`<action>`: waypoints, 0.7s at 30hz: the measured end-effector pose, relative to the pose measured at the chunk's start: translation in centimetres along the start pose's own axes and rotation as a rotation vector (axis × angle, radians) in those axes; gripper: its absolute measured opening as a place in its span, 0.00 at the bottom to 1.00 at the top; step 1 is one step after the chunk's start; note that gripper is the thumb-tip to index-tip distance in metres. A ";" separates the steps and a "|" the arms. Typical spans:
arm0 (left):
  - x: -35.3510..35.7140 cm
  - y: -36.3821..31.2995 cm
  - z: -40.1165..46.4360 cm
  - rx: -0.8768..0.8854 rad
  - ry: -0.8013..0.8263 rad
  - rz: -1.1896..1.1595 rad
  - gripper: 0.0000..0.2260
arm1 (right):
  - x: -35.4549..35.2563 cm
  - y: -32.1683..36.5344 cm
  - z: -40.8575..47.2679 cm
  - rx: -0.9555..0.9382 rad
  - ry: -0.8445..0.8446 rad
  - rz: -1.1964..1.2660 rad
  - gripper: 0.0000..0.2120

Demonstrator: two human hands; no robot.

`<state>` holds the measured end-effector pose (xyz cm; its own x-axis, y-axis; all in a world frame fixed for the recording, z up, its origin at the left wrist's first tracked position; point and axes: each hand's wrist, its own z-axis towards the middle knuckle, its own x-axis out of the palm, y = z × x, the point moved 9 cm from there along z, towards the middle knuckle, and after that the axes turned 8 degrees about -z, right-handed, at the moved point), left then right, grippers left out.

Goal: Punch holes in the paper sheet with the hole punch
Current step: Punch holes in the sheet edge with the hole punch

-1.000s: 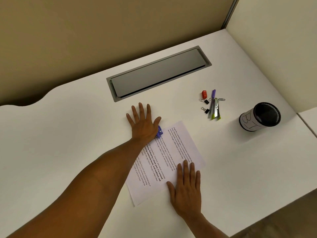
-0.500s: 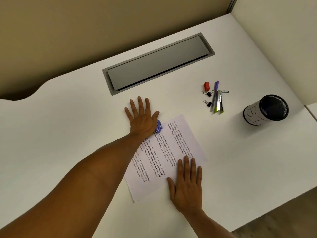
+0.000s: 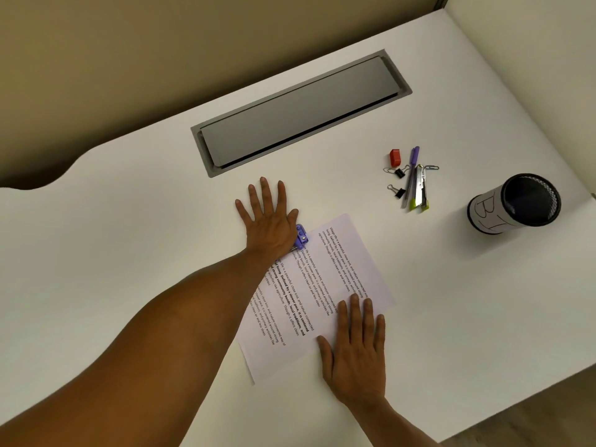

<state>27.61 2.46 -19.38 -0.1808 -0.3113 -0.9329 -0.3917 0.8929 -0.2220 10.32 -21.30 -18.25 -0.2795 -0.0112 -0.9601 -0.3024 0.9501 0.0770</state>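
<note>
A printed paper sheet [image 3: 325, 285] lies slanted on the white desk [image 3: 129, 253]. A purple hole punch [image 3: 301, 237] sits at the sheet's upper left edge, mostly hidden under my left hand [image 3: 269, 221]. That hand presses down on the punch with flat palm and straight, spread fingers. My right hand [image 3: 356, 350] lies flat on the sheet's lower right corner, fingers straight, holding the paper down.
A grey cable flap [image 3: 300, 114] is set into the desk behind the hands. To the right lie a red sharpener [image 3: 395, 158], two binder clips [image 3: 397, 182], a purple pen [image 3: 410, 175] and a stapler [image 3: 420, 191]. A black mesh pen cup [image 3: 512, 204] stands further right.
Both hands keep their places on the punch and the paper. Only the camera view has shifted slightly.
</note>
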 end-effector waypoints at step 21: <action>-1.5 -0.6 -1.4 -0.047 0.091 -0.062 0.28 | -0.5 -0.1 0.0 -0.002 -0.027 0.022 0.37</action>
<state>26.86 1.97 -17.49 -0.2354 -0.3958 -0.8877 -0.4465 0.8553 -0.2629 10.46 -21.41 -17.76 -0.2617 0.0178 -0.9650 -0.2983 0.9494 0.0984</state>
